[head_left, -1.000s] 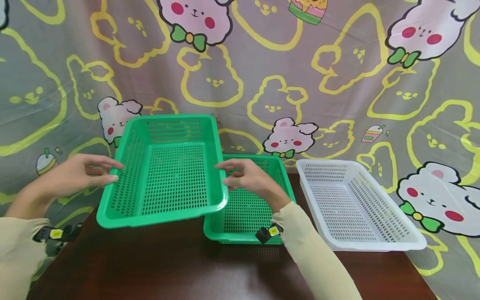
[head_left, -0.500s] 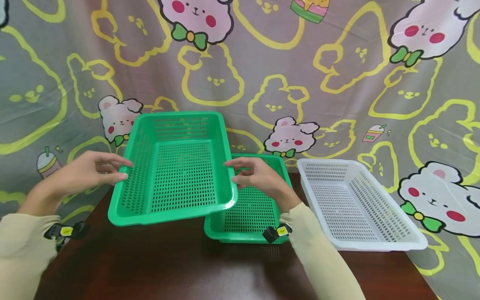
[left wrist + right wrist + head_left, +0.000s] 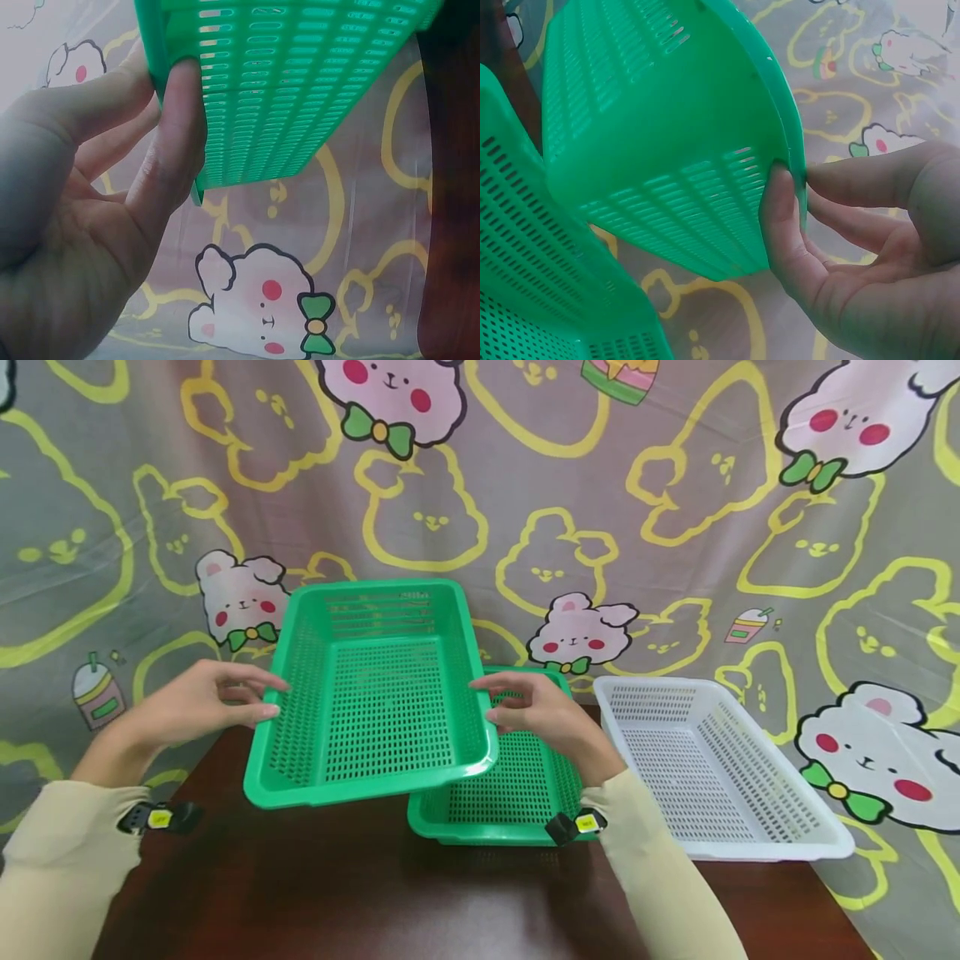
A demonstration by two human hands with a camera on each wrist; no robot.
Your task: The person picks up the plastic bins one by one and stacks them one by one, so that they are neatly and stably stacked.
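Observation:
A green slotted plastic basket (image 3: 390, 710) is held up in the air, tipped so its inside faces the head camera. My left hand (image 3: 210, 702) pinches its left rim, the thumb under the rim against the outer wall in the left wrist view (image 3: 262, 97). On the opposite side my right hand (image 3: 543, 714) pinches the right rim between thumb and fingers, as the right wrist view also shows. A second green basket (image 3: 502, 835) sits on the table behind and to the right, partly hidden by the raised one and by my right hand.
A white slotted basket (image 3: 750, 847) stands on the right of the dark brown table (image 3: 360, 893). Behind the table hangs a grey curtain (image 3: 480, 468) with rabbit and yellow outline prints. A strap with a small black device (image 3: 577, 825) sits on each wrist.
Both hands have carried the raised green basket to the right, so it overlaps more of the second green basket. The green and white baskets on the table stay in place.

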